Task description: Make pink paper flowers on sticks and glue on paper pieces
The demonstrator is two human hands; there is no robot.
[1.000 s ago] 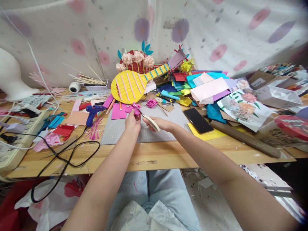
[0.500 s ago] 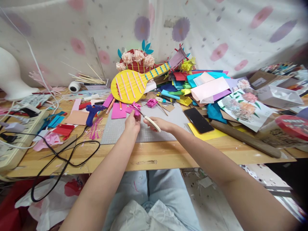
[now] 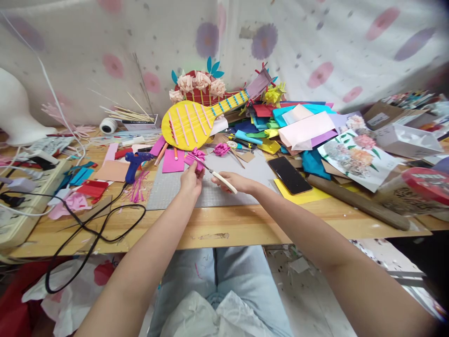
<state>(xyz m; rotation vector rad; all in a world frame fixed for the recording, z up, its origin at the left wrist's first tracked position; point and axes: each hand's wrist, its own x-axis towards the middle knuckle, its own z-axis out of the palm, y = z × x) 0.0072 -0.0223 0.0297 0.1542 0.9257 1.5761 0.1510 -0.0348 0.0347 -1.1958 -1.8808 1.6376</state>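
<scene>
My left hand point(image 3: 191, 180) pinches a piece of magenta paper point(image 3: 192, 162) above the grey cutting mat point(image 3: 171, 193). In my right hand point(image 3: 235, 180) is a pair of scissors point(image 3: 224, 181) with white handles, its blades pointing left and lying across the magenta paper. Just beyond my fingers a crumpled magenta paper flower point(image 3: 221, 149) rests on the mat. A flat magenta square point(image 3: 173, 161) lies left of my left hand. Behind both hands leans a yellow paper lute point(image 3: 187, 125) with pink strips.
A blue glue gun point(image 3: 133, 164) and its black cord lie on the left, near a power strip point(image 3: 33, 206). To the right are a phone point(image 3: 289, 175), a wooden stick point(image 3: 358, 202), a clear tub with a red lid point(image 3: 426, 183) and piled coloured paper point(image 3: 305, 126).
The scissors and my right hand have shifted slightly to the right and down. My left hand still grips the magenta paper in nearly the same place.
</scene>
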